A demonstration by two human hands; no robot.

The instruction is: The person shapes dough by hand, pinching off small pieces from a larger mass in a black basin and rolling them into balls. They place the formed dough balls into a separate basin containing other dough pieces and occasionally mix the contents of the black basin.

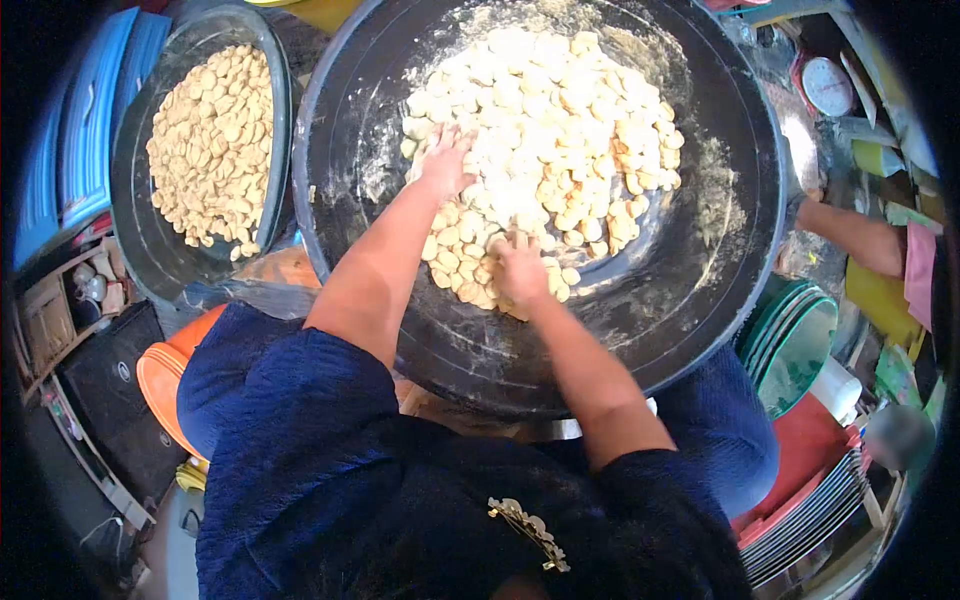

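A wide black basin (345, 262) stands before me, holding a heap of small, flat, rounded pieces (590, 150) that look like dough or biscuits. White powder lies thickly over the heap and is smeared on the basin wall. My left hand (444, 162) rests on the heap's left side with its fingers stretched out. Closer to me, my right hand (520, 272) reaches down into the near edge of the pieces, fingers apart and tips partly hidden among them. Neither hand shows a piece gripped in it.
At the left, a second dark tub (128, 190) holds many similar tan pieces (215, 140). Another person's arm (855, 238) reaches in from the right. Stacked green basins (800, 350), an orange basin (165, 385), blue plastic lids (95, 130) and a round dial scale (828, 86) surround me.
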